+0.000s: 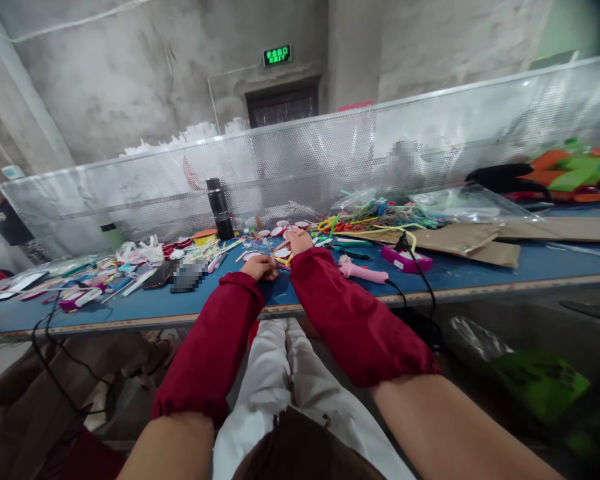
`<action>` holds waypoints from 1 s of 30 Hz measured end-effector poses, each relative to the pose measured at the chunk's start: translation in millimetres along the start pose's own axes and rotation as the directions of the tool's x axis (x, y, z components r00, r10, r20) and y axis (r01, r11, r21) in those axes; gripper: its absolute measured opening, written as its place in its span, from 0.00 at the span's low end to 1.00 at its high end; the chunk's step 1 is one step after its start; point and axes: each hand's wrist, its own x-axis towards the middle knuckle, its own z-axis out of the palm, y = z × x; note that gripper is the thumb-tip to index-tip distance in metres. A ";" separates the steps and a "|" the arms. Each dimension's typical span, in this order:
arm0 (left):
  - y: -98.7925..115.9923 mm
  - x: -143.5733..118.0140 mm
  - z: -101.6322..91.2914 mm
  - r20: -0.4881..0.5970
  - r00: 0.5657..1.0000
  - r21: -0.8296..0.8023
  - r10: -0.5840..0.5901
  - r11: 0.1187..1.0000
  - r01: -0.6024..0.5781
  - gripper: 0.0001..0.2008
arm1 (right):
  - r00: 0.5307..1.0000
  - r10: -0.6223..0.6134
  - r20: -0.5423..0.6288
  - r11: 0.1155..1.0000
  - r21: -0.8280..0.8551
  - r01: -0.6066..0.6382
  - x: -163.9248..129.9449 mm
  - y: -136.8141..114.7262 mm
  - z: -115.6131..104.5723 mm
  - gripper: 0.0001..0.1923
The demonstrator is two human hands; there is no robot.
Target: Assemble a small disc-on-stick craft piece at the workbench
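Observation:
Close together over the blue table (275, 297), both hands have their fingers closed. My left hand (260, 267) pinches something thin and brownish that is too small to make out. Slightly higher and to the right, my right hand (299, 241) has its fingers pressed together; what lies in them is hidden. White and red round pieces (279, 231) are spread just beyond the hands. To the right of my right sleeve lies a pink hot glue gun (365, 272) with a black cord. Pliers with dark handles (351, 253) rest behind it.
A black thermos (220, 208) stands behind my left hand. Phones (159, 275) and loose sticks lie to the left. On the right are a purple power strip (407, 259), bundled coloured wires (380, 217) and cardboard (493, 252). A perforated metal screen (300, 160) borders the table's back.

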 end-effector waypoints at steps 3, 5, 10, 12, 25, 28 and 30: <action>1.4 -0.8 0.8 -0.006 1.000 0.007 -0.031 0.999 0.031 0.08 | 1.000 0.004 0.004 1.000 0.000 -0.004 -1.1 -2.0 0.6 0.12; 2.5 -1.6 1.5 -0.009 0.999 0.007 -0.040 0.999 0.040 0.10 | 1.000 0.004 0.009 1.000 -0.005 -0.003 -1.7 -2.7 1.2 0.13; 3.3 -2.4 2.7 -0.016 0.999 0.004 -0.048 0.999 0.048 0.11 | 1.000 -0.011 0.008 1.000 -0.009 0.011 -3.2 -2.8 2.5 0.16; 3.1 -2.1 2.5 -0.018 0.999 0.002 -0.050 0.999 0.050 0.11 | 1.000 -0.017 0.013 1.000 -0.008 0.017 -3.9 -3.1 2.7 0.17; -2.4 2.8 -0.4 0.009 1.000 -0.003 -0.022 1.000 0.022 0.13 | 1.000 -0.023 0.008 1.000 -0.002 0.023 -1.2 0.5 4.0 0.17; -5.1 4.1 -1.3 0.016 1.000 -0.002 0.005 1.000 -0.005 0.13 | 1.000 -0.018 0.003 1.000 -0.012 0.018 0.3 1.9 2.2 0.16; -6.9 4.5 -1.8 0.018 0.999 -0.002 0.033 0.999 -0.033 0.14 | 1.000 -0.019 -0.002 1.000 -0.018 0.019 0.7 1.9 0.5 0.14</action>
